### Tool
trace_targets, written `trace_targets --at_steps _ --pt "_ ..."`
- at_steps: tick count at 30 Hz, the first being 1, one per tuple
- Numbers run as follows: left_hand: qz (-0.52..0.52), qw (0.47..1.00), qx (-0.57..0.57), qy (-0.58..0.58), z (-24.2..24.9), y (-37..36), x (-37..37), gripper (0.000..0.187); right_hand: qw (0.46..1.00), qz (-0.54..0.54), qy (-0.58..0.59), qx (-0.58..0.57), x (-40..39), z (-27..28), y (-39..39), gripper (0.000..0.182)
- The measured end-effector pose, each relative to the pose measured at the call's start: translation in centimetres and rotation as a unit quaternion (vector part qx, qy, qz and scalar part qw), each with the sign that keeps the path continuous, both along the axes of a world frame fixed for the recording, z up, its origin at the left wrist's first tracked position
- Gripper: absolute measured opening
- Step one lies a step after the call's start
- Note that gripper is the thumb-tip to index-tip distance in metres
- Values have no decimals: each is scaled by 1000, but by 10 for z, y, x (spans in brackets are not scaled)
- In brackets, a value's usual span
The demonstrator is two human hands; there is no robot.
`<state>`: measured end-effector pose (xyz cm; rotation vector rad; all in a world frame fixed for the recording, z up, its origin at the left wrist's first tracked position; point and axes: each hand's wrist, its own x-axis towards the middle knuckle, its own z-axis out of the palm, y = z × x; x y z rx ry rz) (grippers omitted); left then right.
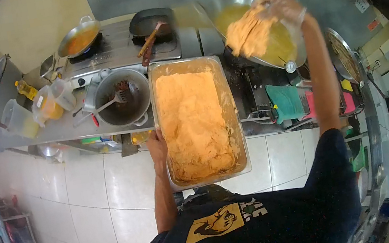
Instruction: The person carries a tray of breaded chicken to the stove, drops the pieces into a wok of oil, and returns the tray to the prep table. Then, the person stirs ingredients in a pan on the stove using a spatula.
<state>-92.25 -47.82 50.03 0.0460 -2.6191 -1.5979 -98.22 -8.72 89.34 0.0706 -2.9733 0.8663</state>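
My left hand (157,148) is closed around the left edge of a deep rectangular tray (235,114). Orange-tinted breading flour (191,117) fills much of it, and the tray is held in front of my body. Up at the right, my right hand (283,7), in a clear plastic glove, grips a large flat breaded piece (251,35) coated in orange crumbs. The piece hangs over a wide wok (299,47) of yellow oil (279,50), apart from the oil as far as I can tell. A round dial thermometer (290,67) sits at the wok's near rim.
Left of the tray stands a dark pot (141,97) with a slotted turner (120,97). Behind are a square pan (144,21) with tongs (150,42) and a pan of orange food (81,40). Plastic jugs (19,119) line the left counter; a green cloth (285,101) hangs right.
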Motion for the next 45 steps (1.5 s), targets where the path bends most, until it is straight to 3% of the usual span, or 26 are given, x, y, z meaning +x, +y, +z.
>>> trace_targets --at_steps 2,4,7,10,13,16,17,19,21,23,24,27,28,29,30,31,33,36,37,39,40,42,45 --pt "10 1000 6 21 -21 1 -4 42 999 -34 -6 -23 -26 13 40 22" --pt "20 999 13 44 -23 1 -5 42 988 -136 -69 4 -53 14 71 20" --pt "20 999 -12 25 -1 2 -1 40 940 -145 -114 287 -119 -37 136 19" --pt "40 999 20 -22 -14 3 0 40 905 -141 -136 376 -158 -105 180 18" --pt "28 999 -1 -35 -11 2 -4 40 891 -155 -155 397 -168 -130 188 17" --pt "14 1000 -12 5 9 3 0 39 885 -175 -121 414 -178 -121 190 17" --pt "43 996 70 -39 -7 6 -1 38 882 -186 -87 423 -179 -112 183 17" --pt "6 1000 1 0 -10 1 -5 35 876 -199 -4 439 -182 -105 157 17" --pt "-7 997 12 -74 -21 -3 -7 35 884 -168 102 423 -177 -111 106 17" --pt "8 996 -40 -75 -4 2 -10 33 918 -91 160 350 -160 -131 35 18" --pt "8 999 -27 -34 -21 -1 -13 32 938 -38 156 306 -152 -152 -1 18" --pt "28 999 -14 7 -13 0 -9 34 960 190 13 205 -106 -272 -98 19" --pt "27 999 -18 0 -11 -1 -10 34 940 279 -46 188 -79 -325 -132 20" --pt "25 999 -20 -5 -10 -1 -10 35 911 324 -183 179 -36 -346 -185 24" --pt "28 999 -18 -4 -8 -2 -9 35 920 304 -167 180 -2 -379 -213 32" --pt "25 999 -27 -16 -6 -2 -9 36 918 224 -274 178 24 -370 -248 31" --pt "17 999 -31 -28 -8 -1 -10 36 933 204 -209 212 52 -428 -269 29" --pt "20 999 -28 33 -18 -1 -9 36 918 194 -238 252 55 -442 -274 29" --pt "17 999 -30 8 -15 -1 -7 37 918 187 -242 251 60 -422 -274 29" --pt "15 999 -29 -8 -12 0 -14 37 868 226 -354 264 62 -353 -269 40" --pt "19 999 -31 28 -15 0 -13 37 867 226 -354 268 79 -363 -254 40" --pt "30 997 -29 63 -18 -1 -13 38 982 124 -83 118 111 -393 -210 50" --pt "15 1000 -17 -7 -17 -1 -17 38 977 84 -132 143 125 -382 -168 59"
